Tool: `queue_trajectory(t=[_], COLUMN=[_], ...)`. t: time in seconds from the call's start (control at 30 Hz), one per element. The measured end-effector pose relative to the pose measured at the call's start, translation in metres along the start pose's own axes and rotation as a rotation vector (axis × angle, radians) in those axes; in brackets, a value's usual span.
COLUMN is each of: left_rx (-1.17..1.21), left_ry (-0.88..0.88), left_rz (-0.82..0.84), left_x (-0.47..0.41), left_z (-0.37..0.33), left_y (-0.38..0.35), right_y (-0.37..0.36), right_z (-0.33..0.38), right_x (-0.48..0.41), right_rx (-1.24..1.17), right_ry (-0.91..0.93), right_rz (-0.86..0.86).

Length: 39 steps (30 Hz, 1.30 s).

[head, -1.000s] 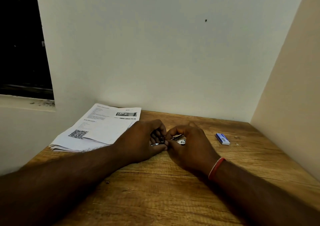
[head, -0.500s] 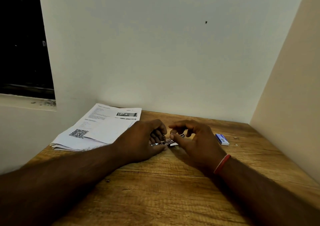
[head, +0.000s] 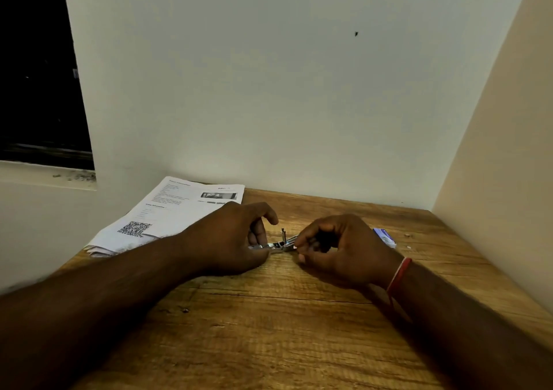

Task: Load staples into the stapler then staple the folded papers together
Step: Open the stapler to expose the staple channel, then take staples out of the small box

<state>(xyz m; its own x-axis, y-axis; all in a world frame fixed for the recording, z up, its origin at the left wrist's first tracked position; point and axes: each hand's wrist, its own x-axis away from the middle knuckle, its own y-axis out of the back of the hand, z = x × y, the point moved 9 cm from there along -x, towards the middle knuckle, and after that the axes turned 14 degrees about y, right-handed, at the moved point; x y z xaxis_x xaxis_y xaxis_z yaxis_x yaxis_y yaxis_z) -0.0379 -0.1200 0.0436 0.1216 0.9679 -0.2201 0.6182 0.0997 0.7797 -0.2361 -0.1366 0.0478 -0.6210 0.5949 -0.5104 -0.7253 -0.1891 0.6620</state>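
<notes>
A small metal stapler [head: 279, 244] lies on the wooden table [head: 269, 329] between my hands, with a thin metal part sticking up from it. My left hand [head: 233, 237] grips its left end. My right hand [head: 338, 249] pinches its right end with curled fingers; what else those fingers hold is hidden. Folded printed papers [head: 173, 213] with a QR code lie at the back left, just beyond my left hand. A small blue and white staple box [head: 384, 237] sits to the right of my right hand.
Walls close the table in at the back and on the right. A dark window [head: 39, 66] with a sill is at the left. A few tiny bits [head: 407, 235] lie near the staple box.
My hands have drawn apart, so the stapler shows stretched open between them. My right hand went from spread above it to pinching its right end.
</notes>
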Motion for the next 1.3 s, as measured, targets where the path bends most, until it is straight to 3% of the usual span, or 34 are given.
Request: queue_trajectory(t=[0.47,0.53,0.6,0.67,0.73,0.83,0.97,1.2,1.3], left_rx=[0.017,0.015,0.015,0.011,0.013,0.003,-0.044,-0.016,0.036], left_ry=[0.011,0.013,0.015,0.016,0.02,0.013,0.002,-0.008,-0.061], left_rz=[-0.008,-0.006,-0.01,-0.016,-0.017,-0.024,-0.072,-0.164,-0.238], left_x=[-0.002,-0.002,-0.002,-0.002,-0.003,-0.003,-0.002,-0.001,0.002], left_z=[0.003,0.003,0.003,0.004,0.004,0.003,0.002,0.0,-0.006], left_y=[0.0,0.0,0.0,0.0,0.0,0.0,0.004,0.014,0.022], right_y=[0.008,0.023,0.054,0.094,0.124,0.145,0.147,0.127,0.118], right_z=[0.001,-0.005,-0.019,-0.039,-0.065,-0.099,-0.108,-0.113,-0.102], right_x=[0.001,-0.001,-0.001,0.009,0.026,0.047,0.053,0.048,0.039], right_rx=[0.146,0.216,0.365,0.503,0.567,0.601,0.647,0.667,0.62], right_ry=[-0.003,-0.02,-0.091,-0.238,-0.423,-0.631,-0.729,-0.737,-0.615], right_rz=[0.163,0.097,-0.075,-0.286,-0.358,-0.265,-0.159,-0.067,-0.088])
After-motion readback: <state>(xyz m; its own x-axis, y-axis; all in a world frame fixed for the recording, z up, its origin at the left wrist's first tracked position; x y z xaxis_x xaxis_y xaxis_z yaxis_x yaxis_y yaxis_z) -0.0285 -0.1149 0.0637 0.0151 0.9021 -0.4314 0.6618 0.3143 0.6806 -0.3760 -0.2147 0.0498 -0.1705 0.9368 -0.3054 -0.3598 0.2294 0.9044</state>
